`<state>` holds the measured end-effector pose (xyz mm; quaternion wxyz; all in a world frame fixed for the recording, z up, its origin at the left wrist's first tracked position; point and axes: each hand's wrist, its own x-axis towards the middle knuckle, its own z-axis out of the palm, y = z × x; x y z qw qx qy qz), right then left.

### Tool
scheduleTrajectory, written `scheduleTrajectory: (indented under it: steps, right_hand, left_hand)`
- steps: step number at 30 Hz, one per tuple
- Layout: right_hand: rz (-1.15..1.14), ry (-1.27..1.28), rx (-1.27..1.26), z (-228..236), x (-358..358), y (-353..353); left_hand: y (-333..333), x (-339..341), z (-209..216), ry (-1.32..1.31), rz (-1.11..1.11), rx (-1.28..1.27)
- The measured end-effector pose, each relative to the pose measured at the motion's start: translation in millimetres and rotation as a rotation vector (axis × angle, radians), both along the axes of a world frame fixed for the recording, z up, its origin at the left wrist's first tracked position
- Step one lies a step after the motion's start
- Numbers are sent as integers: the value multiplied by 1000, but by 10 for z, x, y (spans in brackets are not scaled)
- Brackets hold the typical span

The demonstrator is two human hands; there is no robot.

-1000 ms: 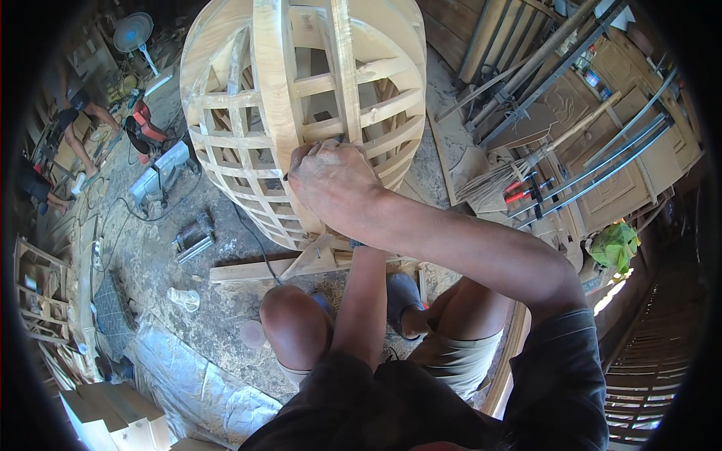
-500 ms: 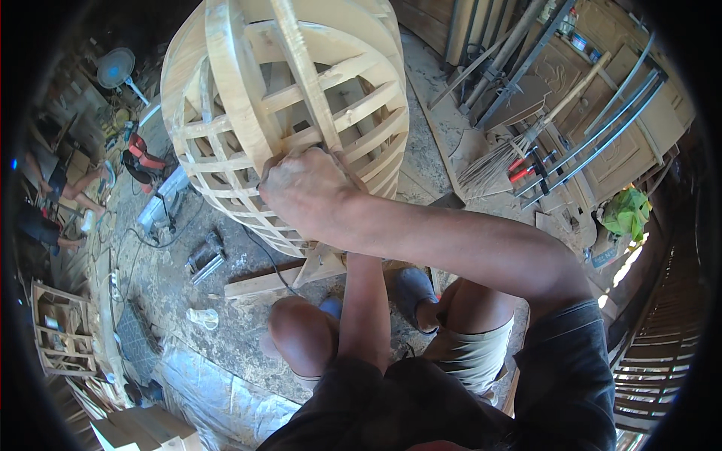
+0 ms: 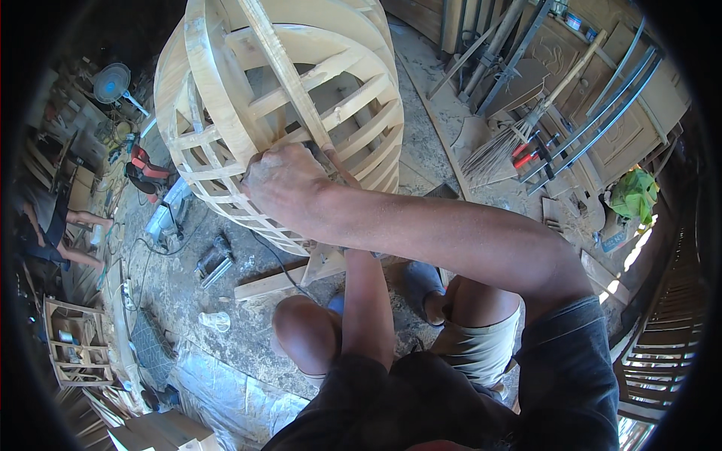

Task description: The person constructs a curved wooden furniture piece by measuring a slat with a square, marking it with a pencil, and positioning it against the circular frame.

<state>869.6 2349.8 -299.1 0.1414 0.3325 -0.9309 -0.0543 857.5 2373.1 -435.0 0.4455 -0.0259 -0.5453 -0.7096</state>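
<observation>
A large rounded lattice frame of pale wood [image 3: 361, 105], with curved ribs and crossing slats, stands in front of me. My right hand [image 3: 284, 183] is closed in a fist against its near side, at the lower end of a wide curved rib. A small dark edge of something [image 3: 317, 155] shows beside the knuckles; what the fist holds is otherwise hidden. My left forearm [image 3: 367, 301] rises from below and passes under my right forearm. Of my left hand [image 3: 342, 167] only a finger or so shows, by the foot of a narrow wooden strip [image 3: 282, 68]; the rest is covered.
On the floor lie a metal-based power tool [image 3: 215, 261], a clear cup [image 3: 216, 322] and a wooden offcut [image 3: 271, 286], with a cable running past. A twig broom [image 3: 504, 150] and clamps [image 3: 530, 154] are at right. Another person [image 3: 56, 225] sits far left.
The frame and my right hand sit slightly further left in the picture, while much of the surroundings has shifted too. More of the dark edge beside my right fist now shows.
</observation>
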Motion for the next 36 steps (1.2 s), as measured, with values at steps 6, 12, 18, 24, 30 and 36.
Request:
scheduleTrajectory:
  steps: [6, 12, 18, 24, 30, 36]
  right_hand:
    - [-25, -6, -69, 80, 150, -41]
    - [81, 107, -331, 364, 258, 176]
    - [-202, -62, -936, 786, -8, 762]
    - [-230, -32, -844, 130, -697, 781]
    - [-173, -74, -813, -59, -753, 733]
    - [-207, -183, -827, -39, -671, 729]
  left_hand:
    - [-6, 17, 11, -10, 7, 10]
    - [-21, -55, 63, -35, 20, 48]
    - [-34, -232, 120, -92, -16, 80]
    - [-52, -239, 113, -146, -28, 71]
    - [-53, -292, 12, -86, -135, 261]
    - [73, -192, 6, 10, -77, 336]
